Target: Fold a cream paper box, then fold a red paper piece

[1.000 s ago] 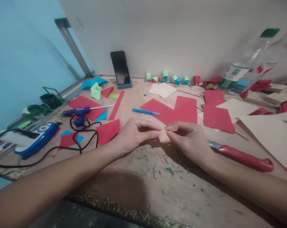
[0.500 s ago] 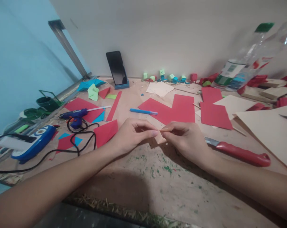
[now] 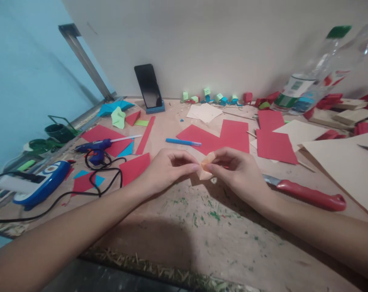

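Between my hands is a small piece of folded cream paper, held just above the table. My left hand pinches its left side with thumb and forefinger. On the right side, my right hand is closed on the same paper, its thumb pressed on a fold. Part of the paper is hidden behind my fingers. A blue pen lies beyond my hands, near cut red paper. Close to my right wrist rests a knife with a red handle.
On the left are a blue glue gun with a looping black cord and a blue-and-white device. A phone leans in a stand at the back. Small paper cube figures line the wall. Plastic bottles stand at the back right.
The cream paper has turned and opened somewhat between my fingers, with a flap now standing up above my right thumb. Both hands stay in nearly the same place.
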`<act>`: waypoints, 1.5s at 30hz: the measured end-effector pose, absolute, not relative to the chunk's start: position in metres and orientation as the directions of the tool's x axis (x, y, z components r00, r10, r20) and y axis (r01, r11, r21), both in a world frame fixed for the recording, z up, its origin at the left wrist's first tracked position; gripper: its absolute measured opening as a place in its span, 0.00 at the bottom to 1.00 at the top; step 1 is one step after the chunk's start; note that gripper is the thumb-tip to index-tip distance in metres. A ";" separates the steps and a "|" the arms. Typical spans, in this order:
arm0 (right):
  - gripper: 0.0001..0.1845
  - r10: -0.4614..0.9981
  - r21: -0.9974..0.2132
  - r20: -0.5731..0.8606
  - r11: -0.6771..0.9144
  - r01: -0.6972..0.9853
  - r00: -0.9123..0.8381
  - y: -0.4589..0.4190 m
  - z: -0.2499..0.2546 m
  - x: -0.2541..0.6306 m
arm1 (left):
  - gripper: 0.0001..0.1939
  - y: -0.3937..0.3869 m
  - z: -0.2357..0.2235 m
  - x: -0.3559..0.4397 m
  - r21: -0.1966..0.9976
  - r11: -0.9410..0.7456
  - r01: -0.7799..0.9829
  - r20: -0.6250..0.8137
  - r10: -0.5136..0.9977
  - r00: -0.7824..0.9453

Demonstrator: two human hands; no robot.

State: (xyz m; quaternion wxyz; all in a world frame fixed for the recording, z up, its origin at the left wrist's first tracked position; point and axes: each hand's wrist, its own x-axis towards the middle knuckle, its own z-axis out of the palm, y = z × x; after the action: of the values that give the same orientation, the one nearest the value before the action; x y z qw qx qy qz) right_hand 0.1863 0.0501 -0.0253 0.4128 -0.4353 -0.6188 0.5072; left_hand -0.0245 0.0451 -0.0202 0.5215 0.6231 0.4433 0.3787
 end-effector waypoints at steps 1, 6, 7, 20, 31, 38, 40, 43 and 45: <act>0.09 0.958 -0.985 0.066 0.107 0.135 -0.279 0.050 -0.026 0.186 | 0.05 0.044 -0.019 -0.024 0.976 -0.098 0.193 0.031 0.946 0.324; 0.04 0.939 -0.936 0.099 0.200 0.289 -0.329 0.046 -0.025 0.184 | 0.06 0.041 -0.005 -0.022 0.833 -0.333 0.443 0.183 0.920 0.347; 0.05 0.932 -0.911 0.120 0.240 0.335 -0.341 0.044 -0.024 0.184 | 0.05 0.041 -0.002 -0.021 0.807 -0.346 0.478 0.174 0.914 0.368; 0.04 0.898 -0.856 0.065 0.275 0.438 -0.435 0.046 -0.019 0.182 | 0.07 0.042 0.009 -0.025 0.657 -0.435 0.616 0.109 0.863 0.493; 0.04 0.866 -0.891 0.081 0.285 0.353 -0.494 0.046 -0.014 0.182 | 0.08 0.041 0.010 -0.020 0.704 -0.375 0.603 0.095 0.891 0.444; 0.04 0.868 -0.872 0.077 0.297 0.388 -0.490 0.048 -0.018 0.185 | 0.05 0.042 0.005 -0.024 0.850 -0.260 0.459 0.003 0.872 0.489; 0.04 0.863 -0.874 0.079 0.301 0.381 -0.499 0.048 -0.019 0.186 | 0.04 0.042 0.005 -0.027 0.834 -0.289 0.470 0.010 0.859 0.511; 0.04 0.861 -0.883 0.059 0.281 0.375 -0.506 0.047 -0.020 0.187 | 0.04 0.042 0.006 -0.031 0.817 -0.347 0.462 0.024 0.819 0.573; 0.04 0.856 -0.891 0.045 0.268 0.367 -0.516 0.047 -0.020 0.187 | 0.05 0.043 0.008 -0.032 0.814 -0.371 0.448 0.035 0.800 0.598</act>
State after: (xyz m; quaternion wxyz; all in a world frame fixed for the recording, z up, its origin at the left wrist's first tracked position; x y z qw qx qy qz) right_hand 0.1871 0.0470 -0.0200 0.2739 -0.4088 -0.7476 0.4460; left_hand -0.0325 0.0425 0.0075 0.4024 0.7983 0.3909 0.2190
